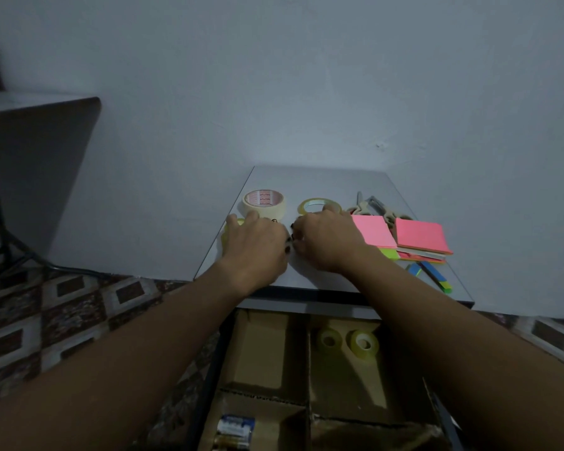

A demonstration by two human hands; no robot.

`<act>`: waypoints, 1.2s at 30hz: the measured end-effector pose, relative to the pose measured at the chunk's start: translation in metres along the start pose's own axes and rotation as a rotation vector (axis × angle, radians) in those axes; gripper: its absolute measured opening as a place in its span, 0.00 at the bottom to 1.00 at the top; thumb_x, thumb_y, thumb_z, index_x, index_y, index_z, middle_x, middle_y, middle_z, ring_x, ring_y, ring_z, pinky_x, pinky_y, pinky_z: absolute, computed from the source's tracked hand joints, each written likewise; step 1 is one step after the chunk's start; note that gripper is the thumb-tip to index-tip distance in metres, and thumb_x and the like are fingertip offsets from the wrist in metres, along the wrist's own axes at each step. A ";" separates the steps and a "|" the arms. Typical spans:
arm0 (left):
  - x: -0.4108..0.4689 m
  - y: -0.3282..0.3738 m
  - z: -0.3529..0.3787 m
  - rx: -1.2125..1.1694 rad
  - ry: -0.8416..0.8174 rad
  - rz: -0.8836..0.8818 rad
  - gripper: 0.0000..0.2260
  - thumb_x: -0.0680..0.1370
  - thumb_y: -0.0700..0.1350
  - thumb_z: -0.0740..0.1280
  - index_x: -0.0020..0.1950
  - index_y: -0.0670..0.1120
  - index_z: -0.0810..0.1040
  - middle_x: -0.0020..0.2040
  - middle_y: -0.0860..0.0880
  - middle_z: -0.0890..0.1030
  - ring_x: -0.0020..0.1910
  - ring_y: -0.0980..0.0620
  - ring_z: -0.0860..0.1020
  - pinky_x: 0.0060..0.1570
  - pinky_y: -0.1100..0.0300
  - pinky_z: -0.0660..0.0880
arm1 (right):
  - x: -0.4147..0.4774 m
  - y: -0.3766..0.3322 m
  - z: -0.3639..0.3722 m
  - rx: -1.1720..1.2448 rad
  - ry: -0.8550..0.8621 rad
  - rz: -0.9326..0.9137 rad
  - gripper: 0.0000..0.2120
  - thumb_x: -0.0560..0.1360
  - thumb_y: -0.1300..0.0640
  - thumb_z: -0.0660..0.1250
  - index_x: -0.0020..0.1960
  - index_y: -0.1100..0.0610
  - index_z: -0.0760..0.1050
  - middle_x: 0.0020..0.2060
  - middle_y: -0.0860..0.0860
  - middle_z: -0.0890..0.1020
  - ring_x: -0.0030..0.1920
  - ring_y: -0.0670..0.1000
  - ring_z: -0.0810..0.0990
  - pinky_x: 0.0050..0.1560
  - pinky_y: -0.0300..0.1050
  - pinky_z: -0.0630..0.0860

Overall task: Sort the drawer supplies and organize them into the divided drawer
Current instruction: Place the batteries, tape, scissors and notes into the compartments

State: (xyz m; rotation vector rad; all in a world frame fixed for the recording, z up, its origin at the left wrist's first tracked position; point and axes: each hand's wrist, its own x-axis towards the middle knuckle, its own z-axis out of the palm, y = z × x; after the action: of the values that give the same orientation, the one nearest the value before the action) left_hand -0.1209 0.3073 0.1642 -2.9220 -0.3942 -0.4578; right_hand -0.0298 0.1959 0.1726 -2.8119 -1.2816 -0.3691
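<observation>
Your left hand (254, 244), right hand (323, 239) rested curled on grey desktop (306, 180); couldn't tell grip. Behind, pale wall (306, 92); patterned floor tiles (62, 320) left; cardboard-divided drawer (261, 349) open below.

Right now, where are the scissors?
In the head view, the scissors lie on the desk's right side, just behind the pink notes and right of the flat tape ring.

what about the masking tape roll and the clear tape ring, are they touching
Apart. The head view shows bare tabletop between the masking tape roll and the clear tape ring.
</observation>
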 end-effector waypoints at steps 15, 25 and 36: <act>-0.021 0.010 -0.005 0.071 0.079 0.065 0.08 0.78 0.49 0.65 0.53 0.50 0.83 0.50 0.48 0.82 0.55 0.46 0.73 0.53 0.50 0.68 | -0.018 -0.003 -0.005 0.079 0.082 -0.014 0.09 0.76 0.52 0.64 0.46 0.56 0.80 0.42 0.55 0.81 0.45 0.57 0.78 0.40 0.45 0.70; -0.036 0.014 -0.003 -0.146 0.071 0.035 0.07 0.78 0.46 0.68 0.53 0.47 0.83 0.50 0.47 0.81 0.49 0.47 0.79 0.36 0.58 0.67 | -0.040 -0.006 -0.004 0.199 0.071 0.000 0.08 0.77 0.54 0.66 0.44 0.59 0.78 0.40 0.55 0.80 0.43 0.54 0.79 0.43 0.47 0.78; -0.043 0.007 -0.001 -0.446 -0.025 -0.117 0.07 0.76 0.46 0.73 0.52 0.49 0.79 0.46 0.50 0.81 0.43 0.51 0.78 0.36 0.56 0.76 | -0.049 -0.005 0.003 0.267 0.028 0.126 0.08 0.75 0.53 0.68 0.45 0.57 0.72 0.40 0.53 0.75 0.41 0.52 0.76 0.34 0.41 0.67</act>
State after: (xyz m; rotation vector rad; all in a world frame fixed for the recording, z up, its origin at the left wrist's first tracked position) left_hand -0.1591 0.2909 0.1505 -3.3483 -0.5290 -0.5937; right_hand -0.0641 0.1634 0.1579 -2.6339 -1.0537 -0.2140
